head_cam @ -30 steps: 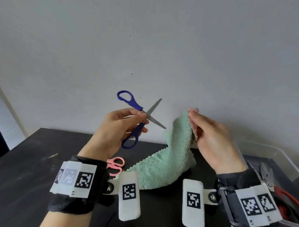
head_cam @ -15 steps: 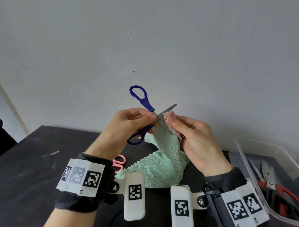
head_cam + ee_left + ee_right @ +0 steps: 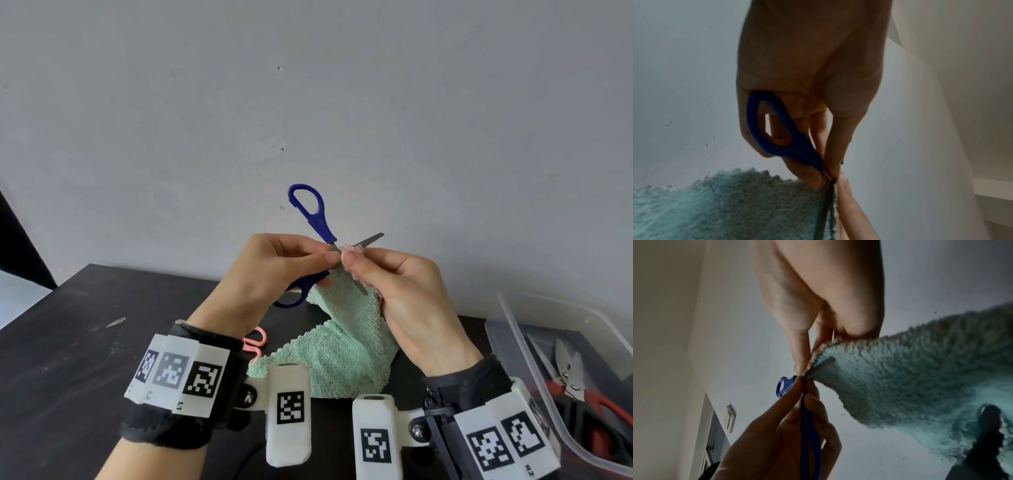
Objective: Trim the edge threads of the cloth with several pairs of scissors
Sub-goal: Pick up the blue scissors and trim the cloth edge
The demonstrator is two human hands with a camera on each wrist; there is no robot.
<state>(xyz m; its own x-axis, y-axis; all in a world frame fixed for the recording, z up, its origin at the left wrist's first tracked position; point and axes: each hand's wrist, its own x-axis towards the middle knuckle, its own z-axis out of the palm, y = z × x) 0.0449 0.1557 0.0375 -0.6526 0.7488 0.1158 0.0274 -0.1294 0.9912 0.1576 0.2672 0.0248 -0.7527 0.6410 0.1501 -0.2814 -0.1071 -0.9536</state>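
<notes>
My left hand point(image 3: 274, 270) grips blue-handled scissors point(image 3: 315, 219) near the pivot, blades spread apart; in the left wrist view the lower handle loop of the blue scissors point(image 3: 777, 129) lies against my palm. My right hand point(image 3: 394, 284) pinches the raised corner of a mint-green terry cloth point(image 3: 342, 349), whose pink underside shows at my fingertips. The cloth corner sits between the blades: one blade tip pokes out above it, the other lies against the green pile, as the cloth point(image 3: 910, 378) shows in the right wrist view. The rest of the cloth hangs down onto the black table point(image 3: 68, 359).
Pink-handled scissors point(image 3: 255, 339) lie on the table behind my left wrist, partly hidden. A clear plastic bin point(image 3: 513, 325) at the right holds red-handled shears point(image 3: 582, 394) and other tools. A small scrap point(image 3: 115, 322) lies on the table at left. A grey wall stands close behind.
My hands have come together: the scissors moved right and tilted more upright, the cloth corner moved left, and the corner now sits between the open blades.
</notes>
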